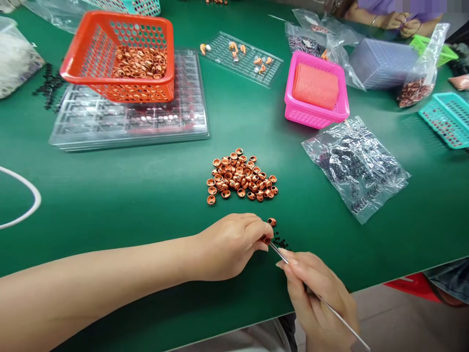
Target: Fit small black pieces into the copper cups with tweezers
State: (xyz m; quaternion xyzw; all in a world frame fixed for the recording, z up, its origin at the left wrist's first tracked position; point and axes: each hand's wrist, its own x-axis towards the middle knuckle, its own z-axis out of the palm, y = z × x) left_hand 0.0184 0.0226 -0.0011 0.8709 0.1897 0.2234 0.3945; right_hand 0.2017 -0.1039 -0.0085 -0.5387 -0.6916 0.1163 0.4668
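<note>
My left hand (234, 244) pinches a small copper-coloured cup-shaped piece (266, 240) between thumb and fingertips, just above the green table. In my right hand (320, 293) is a thin metal rod-like tool (342, 320), held like a pen, its tip touching or very close to the copper piece. Beside my left fingertips lies one more copper piece (271, 222). Several tiny black parts (280, 241) are scattered right by the tool's tip. Beyond my hands spreads a loose pile of copper pieces (240, 178), many showing a hollow side with a hole.
An orange basket (82, 73) of copper pieces stands on stacked clear trays (128, 139) at the back left. A pink basket (311, 117), a bag of dark parts (357, 168) and a turquoise basket (445, 117) are to the right. Across the table are another person's hands (401, 23).
</note>
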